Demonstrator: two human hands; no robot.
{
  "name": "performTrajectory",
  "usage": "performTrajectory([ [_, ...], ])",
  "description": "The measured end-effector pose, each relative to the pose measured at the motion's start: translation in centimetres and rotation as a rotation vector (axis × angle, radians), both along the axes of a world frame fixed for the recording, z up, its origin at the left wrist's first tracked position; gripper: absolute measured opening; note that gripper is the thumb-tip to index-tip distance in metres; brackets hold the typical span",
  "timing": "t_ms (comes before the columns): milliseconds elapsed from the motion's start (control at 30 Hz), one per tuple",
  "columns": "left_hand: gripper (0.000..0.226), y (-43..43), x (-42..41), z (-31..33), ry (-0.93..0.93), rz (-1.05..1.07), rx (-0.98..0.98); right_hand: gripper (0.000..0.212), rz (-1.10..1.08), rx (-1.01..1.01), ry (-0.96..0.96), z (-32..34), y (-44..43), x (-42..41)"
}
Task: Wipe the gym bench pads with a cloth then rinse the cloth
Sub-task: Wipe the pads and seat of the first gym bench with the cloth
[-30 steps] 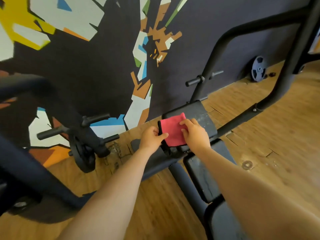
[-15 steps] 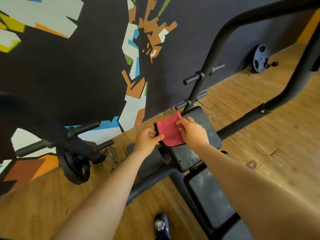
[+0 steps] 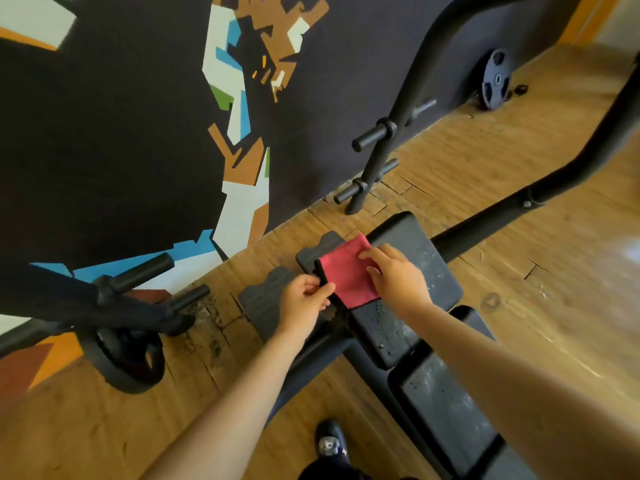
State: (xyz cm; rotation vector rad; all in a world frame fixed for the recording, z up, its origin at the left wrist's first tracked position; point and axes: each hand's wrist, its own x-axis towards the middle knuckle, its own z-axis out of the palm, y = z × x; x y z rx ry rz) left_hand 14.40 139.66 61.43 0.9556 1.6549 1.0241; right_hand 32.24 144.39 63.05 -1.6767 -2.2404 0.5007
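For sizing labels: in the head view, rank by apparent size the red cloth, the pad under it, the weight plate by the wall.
1. pad
2. red cloth
3. weight plate, farthest away, so real size unsure

A red cloth (image 3: 348, 277) with a black edge lies on a black bench pad (image 3: 420, 268) flecked with pale specks, above a brown wooden floor (image 3: 540, 140) and before a dark wall (image 3: 104, 133) with white, blue, brown and green angular shapes.

No readable text, label, brand or number anywhere, wall mural (image 3: 239, 98) abstract colour shapes only, weight plate (image 3: 497, 79) by the wall possibly embossed but too small to read, pale mark on shoe (image 3: 329, 443) indistinct.
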Motion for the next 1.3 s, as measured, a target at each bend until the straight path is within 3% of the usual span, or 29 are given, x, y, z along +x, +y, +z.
performTrajectory([
  [233,0.017,1.2,1.0,0.1,0.028,0.066,0.073,0.027,-0.046,0.103,0.08,0.7,1.4,-0.4],
  [500,0.026,1.4,1.0,0.3,0.032,0.118,0.043,0.038,0.002,0.008,0.048,0.1,2.5,-0.7],
  [667,0.013,1.2,1.0,1.0,-0.036,0.195,0.059,0.028,0.082,0.169,0.006,-0.3,3.0,-1.2],
  [900,0.011,0.9,1.3,0.3,0.163,0.174,0.073,0.051,0.393,0.149,-0.162,-1.1,3.6,-4.3],
  [1100,0.013,0.1,0.3,-0.1,0.274,0.142,0.038,0.04,0.423,0.28,-0.245,-1.9,3.6,-5.0],
  [1300,0.017,0.9,0.3,-0.2,0.337,0.091,0.06,0.03,0.386,0.356,-0.169,-2.5,4.3,-4.7],
])
